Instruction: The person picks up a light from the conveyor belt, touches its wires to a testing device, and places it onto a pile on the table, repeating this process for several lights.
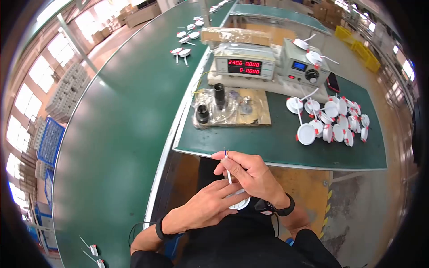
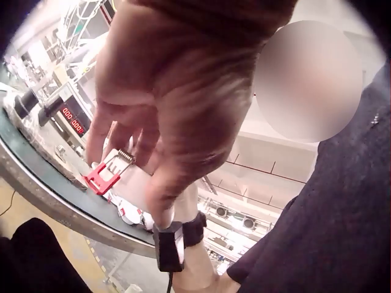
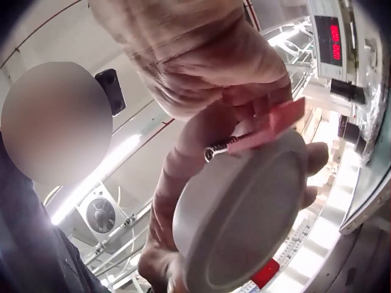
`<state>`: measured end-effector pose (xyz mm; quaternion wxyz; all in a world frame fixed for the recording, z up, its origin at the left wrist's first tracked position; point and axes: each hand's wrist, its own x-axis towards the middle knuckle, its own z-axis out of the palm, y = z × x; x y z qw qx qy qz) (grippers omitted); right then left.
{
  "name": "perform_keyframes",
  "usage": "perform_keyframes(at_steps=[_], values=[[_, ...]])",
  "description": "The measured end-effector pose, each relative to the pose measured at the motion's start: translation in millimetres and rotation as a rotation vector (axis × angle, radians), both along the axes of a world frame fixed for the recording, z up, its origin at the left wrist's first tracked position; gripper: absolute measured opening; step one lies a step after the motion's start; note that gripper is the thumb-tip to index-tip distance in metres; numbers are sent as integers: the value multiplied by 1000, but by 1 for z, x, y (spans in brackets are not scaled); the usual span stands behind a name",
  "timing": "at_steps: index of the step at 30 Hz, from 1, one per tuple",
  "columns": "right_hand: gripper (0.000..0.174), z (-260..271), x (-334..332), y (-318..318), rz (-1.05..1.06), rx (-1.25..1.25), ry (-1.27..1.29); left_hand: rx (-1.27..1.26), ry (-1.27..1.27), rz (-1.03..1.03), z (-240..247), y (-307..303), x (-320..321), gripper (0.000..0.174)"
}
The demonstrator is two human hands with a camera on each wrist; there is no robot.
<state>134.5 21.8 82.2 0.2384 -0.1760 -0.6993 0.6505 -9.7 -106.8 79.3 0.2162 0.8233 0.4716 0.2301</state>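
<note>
My left hand [image 1: 209,203] holds a round white downlight [image 1: 241,203] in front of my body, fingers around its rim. In the right wrist view the smooth white face of the downlight [image 3: 250,213] points toward the camera. Red spring clips stick out at its edge, one clip [image 2: 105,178] showing its coil in the left wrist view. A white cable [image 1: 229,177] rises from the lamp. Above the left hand, my right hand [image 1: 257,176] pinches this cable near its end between thumb and fingers. Thin coloured wires [image 1: 226,153] poke out past the fingertips.
Many white downlights [image 1: 330,120] lie piled on the green bench [image 1: 286,154]. Behind stand a power meter [image 1: 245,62] with red digits and a grey box [image 1: 306,67] with a dial. Black cylindrical sockets [image 1: 219,94] stand on a board. A long green conveyor [image 1: 120,116] runs along the left.
</note>
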Motion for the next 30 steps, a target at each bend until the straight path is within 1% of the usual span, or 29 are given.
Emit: perform_keyframes(at_steps=[1,2,4,5,6,7,8,9,10,13,16,17,20,21,24,27,30], values=[[29,0,4,-1,-35,5,2,31,-22,4,-2,2,2,64],[28,-3,7,-1,-63,-8,13,47,-43,16,3,2,5,61],[26,-8,12,1,-122,-33,36,80,-85,39,27,2,12,55],[23,-1,15,-1,-151,-76,26,91,-235,146,41,0,11,46],[23,2,17,-1,-180,-47,9,99,-384,260,49,-2,6,37],[24,4,18,-2,-199,-20,-11,108,-511,548,44,-6,4,19],[25,4,15,-3,-205,5,-35,62,-696,750,48,0,5,13],[22,2,10,-5,-220,23,11,-7,-770,790,51,15,1,14],[21,2,7,-6,-204,56,-12,-71,-847,827,50,27,-4,15],[16,7,6,-3,-191,134,-97,-242,-1068,670,25,44,-15,19],[17,6,6,2,-196,110,-119,-428,-1260,579,12,53,-21,24],[17,5,5,3,-166,60,-68,-492,-1396,484,3,56,-25,27],[16,-7,7,10,-169,134,-41,-656,-1655,413,-1,58,-24,28],[14,-6,8,10,-153,129,-68,-700,-1688,369,-7,59,-25,28],[13,-5,8,10,-112,170,-76,-886,-1920,210,-18,62,-29,22],[15,-7,10,14,-126,200,-86,-513,-1539,554,-12,59,-16,17],[17,-14,11,17,-180,182,-107,-76,-1189,646,-21,59,2,16]])
